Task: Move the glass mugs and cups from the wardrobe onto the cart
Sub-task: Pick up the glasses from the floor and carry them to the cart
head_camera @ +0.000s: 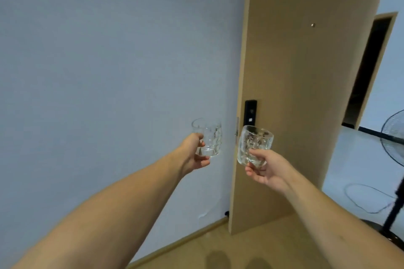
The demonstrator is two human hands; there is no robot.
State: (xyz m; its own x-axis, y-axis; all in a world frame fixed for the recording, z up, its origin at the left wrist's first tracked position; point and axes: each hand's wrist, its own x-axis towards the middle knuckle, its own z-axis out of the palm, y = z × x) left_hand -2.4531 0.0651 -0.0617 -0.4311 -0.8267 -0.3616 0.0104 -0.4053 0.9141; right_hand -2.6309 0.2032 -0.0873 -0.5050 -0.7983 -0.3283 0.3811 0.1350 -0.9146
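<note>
Both arms reach forward at chest height. My left hand (193, 155) grips a clear textured glass mug (211, 137), fingers curled round its near side. My right hand (265, 169) holds a second clear glass mug (253, 143) from below, thumb across its lower front, the mug tilted slightly toward me. The two mugs are apart, about a hand's width between them. Neither the wardrobe nor the cart is in view.
A pale blue wall (109, 72) fills the left. An open wooden door (306, 94) with a black lock plate (250, 112) stands ahead on the right. A black standing fan (393, 159) is at the right edge. Wooden floor (251, 247) lies below.
</note>
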